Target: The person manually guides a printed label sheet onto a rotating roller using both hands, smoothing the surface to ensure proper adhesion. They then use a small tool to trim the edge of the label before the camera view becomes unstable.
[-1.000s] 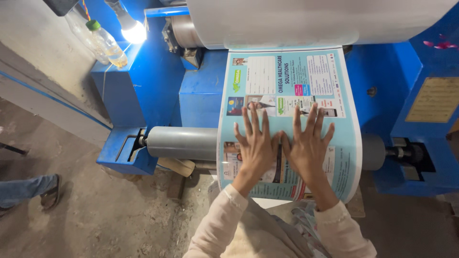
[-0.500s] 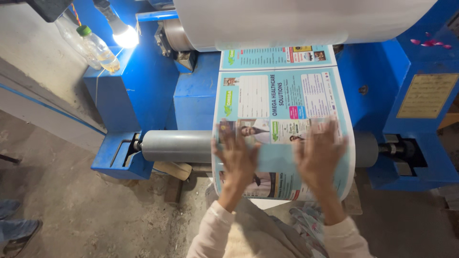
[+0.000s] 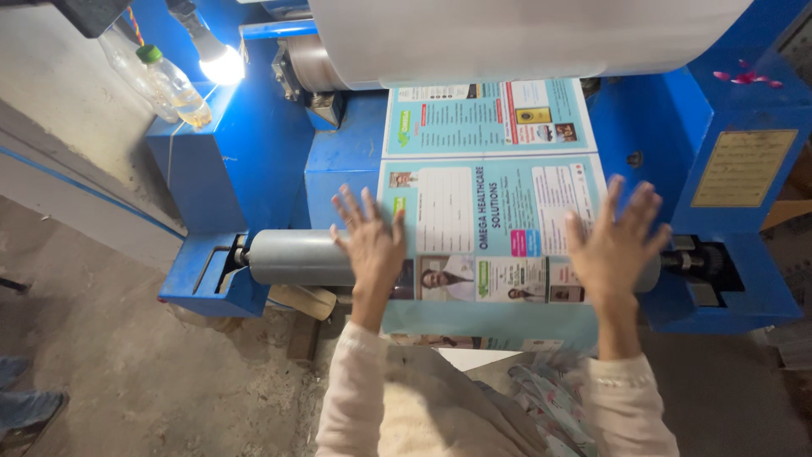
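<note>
Head view, looking down.

Item 1: wide printed paper sheet [image 3: 491,203], pale turquoise with white panels, small photographs and coloured blocks. It hangs from beneath a large white paper roll [image 3: 524,34] at the top and drapes down over a grey metal cylinder roller [image 3: 296,256], its lower edge ending below the roller.

Item 2: left hand [image 3: 370,245], fingers spread, palm flat, laid on the left edge of the sheet where it crosses the roller; partly on the sheet, partly on bare roller. Flat and pressing, nothing clasped.

Item 3: right hand [image 3: 615,245], fingers spread wide, palm flat at the right edge of the sheet over the roller's right end. Likewise flat, nothing clasped. The two hands lie well apart, with the sheet's middle between them. Both sleeves are cream knit.

Item 4: blue painted metal machine frame [image 3: 245,152], enclosing both rolls; a brass-coloured plate [image 3: 743,167] is fixed on its right side.

Item 5: lit bulb lamp [image 3: 218,61], upper left, just beside the frame.

Item 6: clear plastic bottle with green cap [image 3: 173,83], leaning at the frame's upper left corner.

Item 7: grey concrete floor [image 3: 127,372], lower left; a blue-clad leg with shoe [image 3: 25,410] of another person stands at the left margin.
</note>
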